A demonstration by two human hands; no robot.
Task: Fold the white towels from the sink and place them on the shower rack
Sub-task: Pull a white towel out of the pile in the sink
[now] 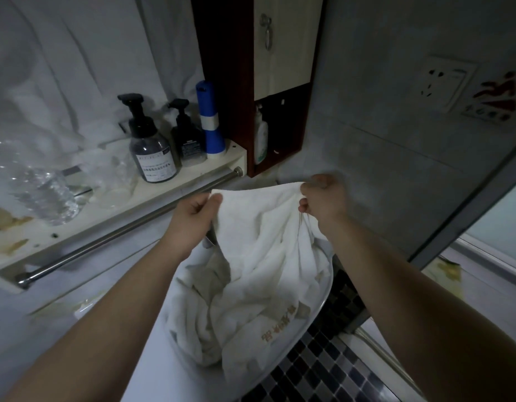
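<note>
A white towel [259, 227] with gold lettering near its lower end hangs from both my hands above the white sink [314, 311]. My left hand [193, 216] pinches the towel's top left corner. My right hand [323, 198] pinches the top right corner, so the upper edge is stretched between them. The towel's lower part trails down into the basin. More crumpled white towel cloth [193, 309] lies heaped in the sink under it. A shower rack is not in view.
A cream shelf [170, 187] with a steel rail [129, 224] runs along the left wall, carrying two dark pump bottles [152, 146], a blue and white cylinder [209, 117] and a clear plastic bottle [45, 190]. A dark wooden cabinet [259, 82] hangs ahead. A glass shower door frame [468, 198] stands right.
</note>
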